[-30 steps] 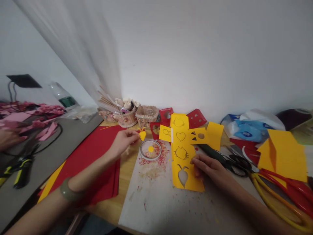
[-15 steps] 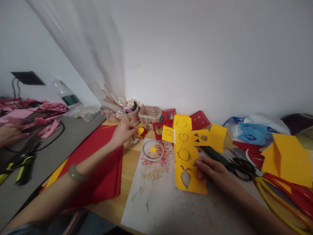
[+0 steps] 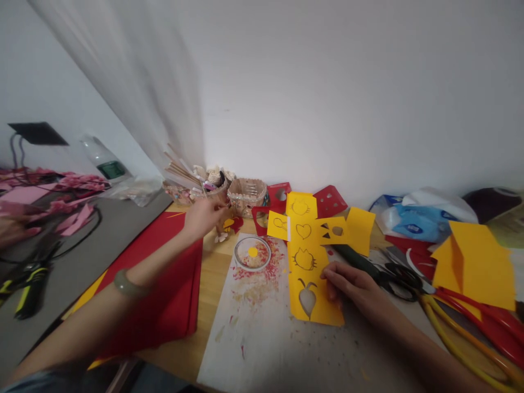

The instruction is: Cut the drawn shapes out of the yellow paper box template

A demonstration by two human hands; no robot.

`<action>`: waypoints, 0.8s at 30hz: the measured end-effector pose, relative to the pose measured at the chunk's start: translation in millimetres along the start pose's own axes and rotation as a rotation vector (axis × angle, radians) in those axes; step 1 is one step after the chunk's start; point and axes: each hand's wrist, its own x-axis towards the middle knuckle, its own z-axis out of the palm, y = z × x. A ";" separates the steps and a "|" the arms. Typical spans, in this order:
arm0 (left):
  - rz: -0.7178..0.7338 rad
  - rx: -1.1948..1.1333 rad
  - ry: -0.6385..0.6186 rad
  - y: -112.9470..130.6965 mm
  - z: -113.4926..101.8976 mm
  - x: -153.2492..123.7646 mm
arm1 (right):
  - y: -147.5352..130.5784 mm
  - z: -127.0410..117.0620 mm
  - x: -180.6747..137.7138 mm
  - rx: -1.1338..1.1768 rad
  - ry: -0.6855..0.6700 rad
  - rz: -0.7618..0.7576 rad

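Observation:
My left hand (image 3: 204, 217), a green bangle (image 3: 130, 284) on its wrist, reaches over the back of the table. Its fingers are pinched together beside a small woven basket (image 3: 248, 197); what they hold, if anything, is hidden. Small yellow and red paper cutouts (image 3: 230, 224) lie just beneath the fingertips. My right hand (image 3: 352, 286) grips the right edge of a yellow paper cutout sheet (image 3: 293, 289) between thumb and fingers. This cross-shaped sheet bears drawn cat heads and a heart, with a radish-shaped hole near its lower end.
A round tape roll (image 3: 252, 253) rests on the stained white board (image 3: 245, 349). Red paper (image 3: 164, 295) lies at left. Black-handled scissors (image 3: 403, 281) and red-handled scissors (image 3: 478, 316) are at right. Another person's hand (image 3: 16, 226) is at far left, near pliers (image 3: 33, 289).
My left hand has lifted slightly away from the yellow and red cutouts toward the basket. My right hand stays on the yellow sheet. The whole view has shifted a little.

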 end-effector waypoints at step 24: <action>-0.177 -0.916 -0.680 76.7 70.9 -82.5 | 25.8 -3.9 8.8 -0.070 0.257 -0.082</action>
